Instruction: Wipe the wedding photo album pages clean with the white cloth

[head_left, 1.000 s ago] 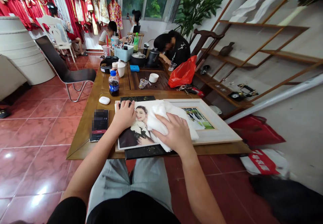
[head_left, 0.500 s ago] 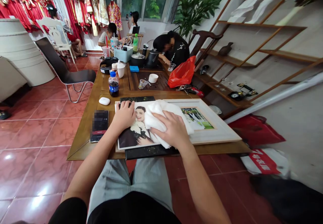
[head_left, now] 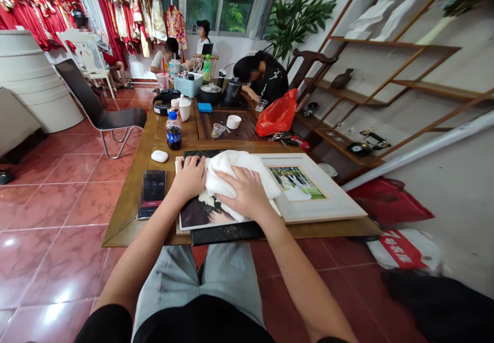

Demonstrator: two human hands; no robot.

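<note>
Under the right fingers (head_left: 242, 177) holding it lies white cloth (head_left: 266, 178), left fingers (head_left: 194, 164) spread on the portrait (head_left: 196, 213).

Daylit window (head_left: 238, 5), glare on floor tiles (head_left: 65, 204), stretched edges, dim lower right

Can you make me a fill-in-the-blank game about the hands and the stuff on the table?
1. The right hand is on a ____ cloth.
2. The phone lies on the table, to the ____ of the left hand.
3. The bottle of dark drink has a ____ cap.

Missing words: white; left; blue.
</note>
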